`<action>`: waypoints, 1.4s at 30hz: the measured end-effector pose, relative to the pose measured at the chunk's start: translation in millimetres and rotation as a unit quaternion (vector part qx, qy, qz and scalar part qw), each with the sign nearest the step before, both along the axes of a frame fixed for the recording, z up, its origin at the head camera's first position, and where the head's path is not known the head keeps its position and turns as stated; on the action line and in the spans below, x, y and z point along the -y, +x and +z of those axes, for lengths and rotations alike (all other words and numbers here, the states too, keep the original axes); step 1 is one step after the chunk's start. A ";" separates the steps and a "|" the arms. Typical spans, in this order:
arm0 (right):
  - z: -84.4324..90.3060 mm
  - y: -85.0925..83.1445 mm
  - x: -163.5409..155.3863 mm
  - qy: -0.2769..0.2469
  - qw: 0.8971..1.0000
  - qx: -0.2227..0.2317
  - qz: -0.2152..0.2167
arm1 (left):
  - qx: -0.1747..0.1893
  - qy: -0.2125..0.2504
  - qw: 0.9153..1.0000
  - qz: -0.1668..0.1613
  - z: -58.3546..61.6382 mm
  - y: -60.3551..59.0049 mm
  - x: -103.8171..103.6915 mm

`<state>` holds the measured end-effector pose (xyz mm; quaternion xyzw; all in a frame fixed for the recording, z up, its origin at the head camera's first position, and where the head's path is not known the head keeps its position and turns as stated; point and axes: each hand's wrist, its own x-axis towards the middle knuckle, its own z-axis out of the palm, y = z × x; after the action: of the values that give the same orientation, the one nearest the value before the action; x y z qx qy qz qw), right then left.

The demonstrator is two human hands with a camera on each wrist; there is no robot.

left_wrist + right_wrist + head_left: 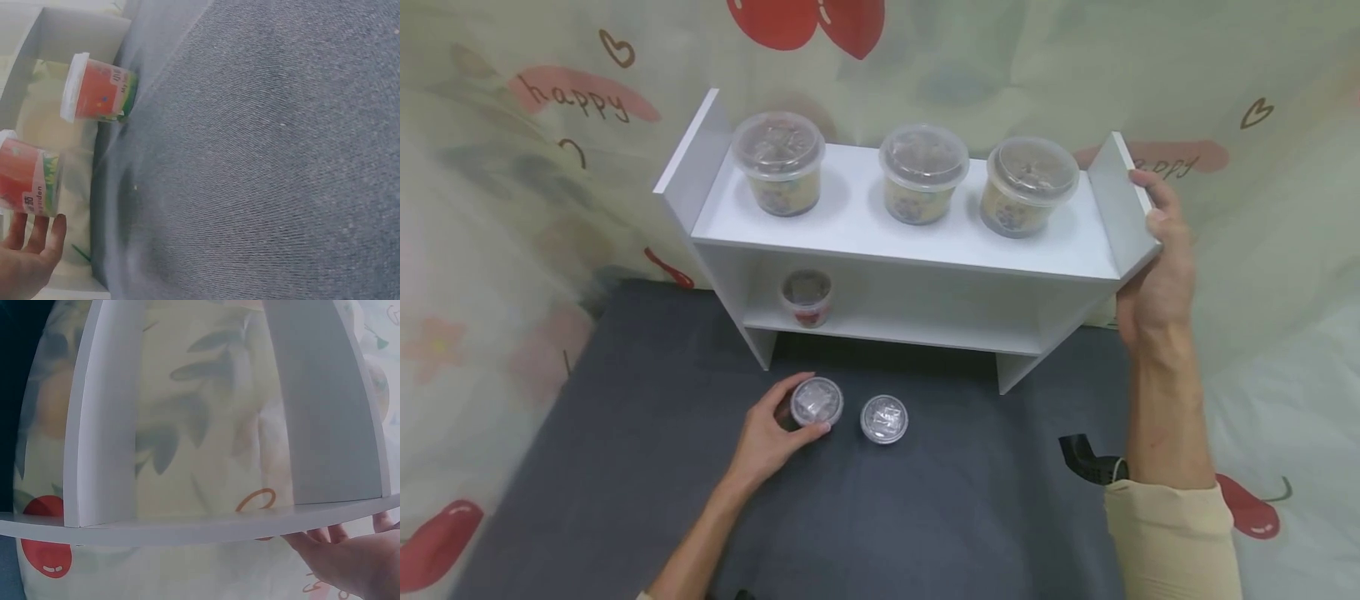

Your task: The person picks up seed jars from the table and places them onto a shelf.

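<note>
A white two-level shelf (910,242) stands at the back of a dark grey mat (925,517). Three clear-lidded cups (922,172) sit in a row on its top board, and a small red-labelled cup (807,297) is on the lower board. Two more small cups lie on the mat in front. My left hand (771,433) curls round the left cup (817,402), seen red-labelled in the left wrist view (28,178) by my fingers (37,237). The other cup (883,418) stands free beside it. My right hand (1157,267) rests flat against the shelf's right side panel (187,528), fingers (331,540) straight.
A pale patterned cloth (512,208) with red shapes hangs behind and around the mat. A black wrist strap (1090,462) shows by my right sleeve. Bare mat stretches in front of the two cups and to the left.
</note>
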<state>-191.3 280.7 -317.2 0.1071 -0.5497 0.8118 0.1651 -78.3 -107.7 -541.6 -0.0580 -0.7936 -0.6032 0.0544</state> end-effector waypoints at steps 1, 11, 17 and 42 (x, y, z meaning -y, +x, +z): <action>0.2 -0.1 0.0 0.000 1.000 0.001 0.001 | -0.002 -0.002 1.000 0.000 5.6 1.1 -1.2; 1.3 0.7 0.0 0.011 1.000 0.012 0.004 | 0.000 -0.014 1.000 -0.017 44.5 9.7 -8.9; -0.6 0.3 0.1 0.024 1.000 0.008 -0.003 | -0.003 -0.004 0.999 -0.033 52.3 9.2 -10.6; -1.2 0.5 2.1 -0.016 1.000 0.006 0.012 | -0.081 0.058 0.992 -0.075 72.2 -16.9 -31.2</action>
<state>-190.8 278.6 -318.4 0.1067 -0.5360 0.8232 0.1537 -95.1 -76.4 -469.4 -0.1626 -0.7435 -0.6442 0.0762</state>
